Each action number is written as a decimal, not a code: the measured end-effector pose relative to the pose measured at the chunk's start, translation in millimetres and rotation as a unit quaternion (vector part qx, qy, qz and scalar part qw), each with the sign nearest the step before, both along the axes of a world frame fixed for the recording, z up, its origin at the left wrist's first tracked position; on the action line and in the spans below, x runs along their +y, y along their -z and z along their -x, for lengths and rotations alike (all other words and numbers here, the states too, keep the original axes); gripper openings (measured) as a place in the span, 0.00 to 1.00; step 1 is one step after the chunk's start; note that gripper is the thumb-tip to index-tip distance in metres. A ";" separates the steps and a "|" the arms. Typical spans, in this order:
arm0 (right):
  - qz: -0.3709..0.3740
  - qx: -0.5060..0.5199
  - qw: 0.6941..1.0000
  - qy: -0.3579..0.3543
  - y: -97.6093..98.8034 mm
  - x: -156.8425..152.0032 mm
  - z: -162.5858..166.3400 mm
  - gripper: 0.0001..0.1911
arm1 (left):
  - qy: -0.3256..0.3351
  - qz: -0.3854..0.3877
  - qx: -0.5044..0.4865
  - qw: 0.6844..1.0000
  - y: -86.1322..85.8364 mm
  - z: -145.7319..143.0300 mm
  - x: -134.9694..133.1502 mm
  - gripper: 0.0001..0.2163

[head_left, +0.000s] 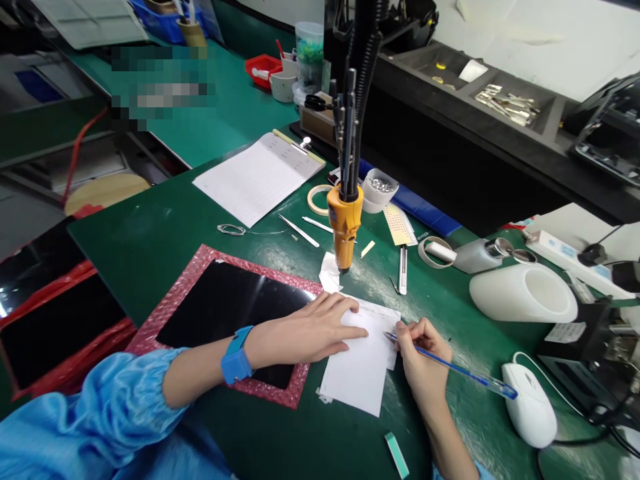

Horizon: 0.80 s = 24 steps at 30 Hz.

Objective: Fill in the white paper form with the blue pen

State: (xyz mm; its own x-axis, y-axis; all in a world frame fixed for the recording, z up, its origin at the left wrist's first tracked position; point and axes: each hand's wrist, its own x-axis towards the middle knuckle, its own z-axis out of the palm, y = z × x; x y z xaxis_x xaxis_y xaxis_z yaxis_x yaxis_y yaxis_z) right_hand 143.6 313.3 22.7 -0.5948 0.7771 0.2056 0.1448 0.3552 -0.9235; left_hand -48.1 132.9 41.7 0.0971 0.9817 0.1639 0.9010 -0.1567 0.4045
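My left hand (313, 330) lies flat with fingers stretched out, pressing on a small white paper slip (359, 373) on the green table. My right hand (423, 357) is closed around a blue pen (453, 367), whose tip touches the slip's upper right part. A blue wrist strap (236, 357) circles my left wrist. Just left of the slip lies a black panel (220, 307) on pink bubble wrap (200, 257), and my left forearm crosses over it.
A yellow electric screwdriver (345, 223) hangs just above the slip. A clipboard (260, 177), tape rolls, tweezers, a cup of screws (380, 189), a white cylinder (523, 293) and a white mouse (530, 403) lie around. Black panels in red wrap (55, 327) sit at left.
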 end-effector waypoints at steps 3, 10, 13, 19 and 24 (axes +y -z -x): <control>-0.006 -0.004 1.000 -0.005 -0.1 0.1 -0.5 0.31 | 0.005 -0.003 0.009 1.000 -0.6 -2.0 -1.4 0.20; -0.032 -0.004 0.999 -0.013 -4.3 0.5 0.5 0.31 | 0.000 -0.018 0.022 1.000 2.5 -10.5 -0.9 0.20; -0.041 -0.005 0.999 -0.017 -3.0 0.6 1.4 0.30 | -0.007 -0.028 0.024 0.999 -0.1 -10.5 -0.1 0.19; -0.056 0.005 0.998 -0.011 -4.4 -1.1 0.0 0.29 | 0.013 -0.014 -0.039 0.999 -4.9 1.9 2.3 0.35; -0.084 0.005 0.996 -0.030 -15.1 -11.7 3.3 0.28 | -0.007 0.000 -0.084 0.996 0.0 -0.5 1.6 0.45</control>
State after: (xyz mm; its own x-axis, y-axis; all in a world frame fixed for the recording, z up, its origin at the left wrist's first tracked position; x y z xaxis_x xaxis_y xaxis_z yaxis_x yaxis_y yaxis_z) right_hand 140.3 301.7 37.9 -0.6356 0.6949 0.3362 0.1097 0.5124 -0.8517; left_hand -47.6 134.6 41.6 0.0544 0.9827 0.1771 0.8223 -0.1447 0.5504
